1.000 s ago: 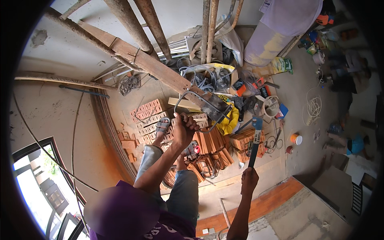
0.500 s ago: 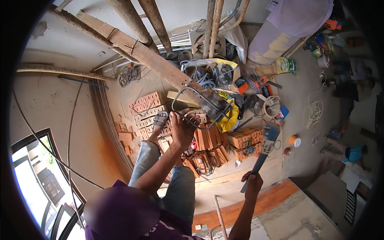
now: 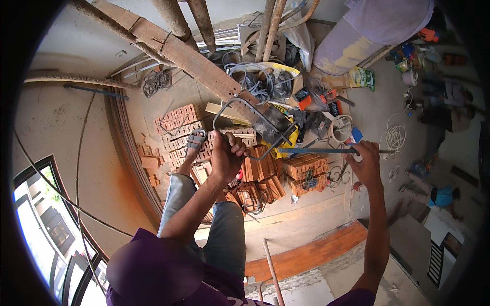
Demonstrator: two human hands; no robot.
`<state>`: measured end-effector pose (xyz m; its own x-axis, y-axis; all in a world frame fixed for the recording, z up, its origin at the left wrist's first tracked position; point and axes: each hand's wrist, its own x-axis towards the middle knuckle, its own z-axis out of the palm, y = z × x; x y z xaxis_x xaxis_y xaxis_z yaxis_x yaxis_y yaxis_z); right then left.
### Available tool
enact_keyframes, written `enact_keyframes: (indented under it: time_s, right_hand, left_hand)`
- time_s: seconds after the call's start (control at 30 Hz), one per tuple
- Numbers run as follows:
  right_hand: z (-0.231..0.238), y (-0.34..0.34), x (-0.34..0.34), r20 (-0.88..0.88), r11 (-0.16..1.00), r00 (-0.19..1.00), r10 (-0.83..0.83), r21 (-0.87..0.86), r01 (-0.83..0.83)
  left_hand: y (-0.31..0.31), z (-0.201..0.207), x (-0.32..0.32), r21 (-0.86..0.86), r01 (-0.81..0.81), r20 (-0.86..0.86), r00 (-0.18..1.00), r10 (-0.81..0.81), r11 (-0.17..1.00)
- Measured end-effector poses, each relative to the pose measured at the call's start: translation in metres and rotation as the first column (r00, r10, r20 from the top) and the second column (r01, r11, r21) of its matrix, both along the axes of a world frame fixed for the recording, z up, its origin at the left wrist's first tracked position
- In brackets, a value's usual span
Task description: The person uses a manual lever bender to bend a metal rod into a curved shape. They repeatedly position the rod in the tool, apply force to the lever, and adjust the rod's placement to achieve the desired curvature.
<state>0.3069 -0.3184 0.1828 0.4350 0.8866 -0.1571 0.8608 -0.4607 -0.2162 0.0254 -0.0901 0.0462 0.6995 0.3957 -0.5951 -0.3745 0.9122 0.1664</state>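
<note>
My left hand [image 3: 228, 154] is closed around the side of a bent metal rod [image 3: 220, 113] shaped like a rounded rectangular loop. The loop lies by the dark end plate [image 3: 275, 130] of a long wooden plank [image 3: 204, 71]. To the right, my right hand [image 3: 365, 157] grips a long, narrow bluish-grey bar [image 3: 316, 150]. The bar is level and edge-on, its far end pointing left at the loop. Whether it touches the loop I cannot tell. Small upright pins stand on the plank near the loop's upper corner.
Hollow red bricks [image 3: 178, 122] and stacked tiles [image 3: 265, 171] lie below. Beyond them are a box of coiled hoses [image 3: 255, 84], a bucket [image 3: 341, 127] and a scaffold pole [image 3: 176, 20]. Cables [image 3: 76, 204] hang at the left. Other people [image 3: 444, 196] are at the far right.
My right hand has risen and moved right, turning the bar from steeply tilted to level. My left hand stays on the rod loop. The whole view has shifted slightly.
</note>
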Motion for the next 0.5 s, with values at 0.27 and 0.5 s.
enact_keyframes:
  time_s: [0.27,0.5]
  right_hand:
    - [0.003,0.041,0.048,-0.018,0.984,0.984,0.176,0.004,-0.176]
    - [-0.003,0.049,0.067,-0.052,0.974,0.973,0.225,-0.006,-0.225]
  left_hand:
    - [0.000,-0.002,0.000,0.000,-0.023,0.033,0.999,0.023,1.000]
    - [0.000,-0.006,-0.002,0.034,0.037,0.024,0.999,-0.038,0.999]
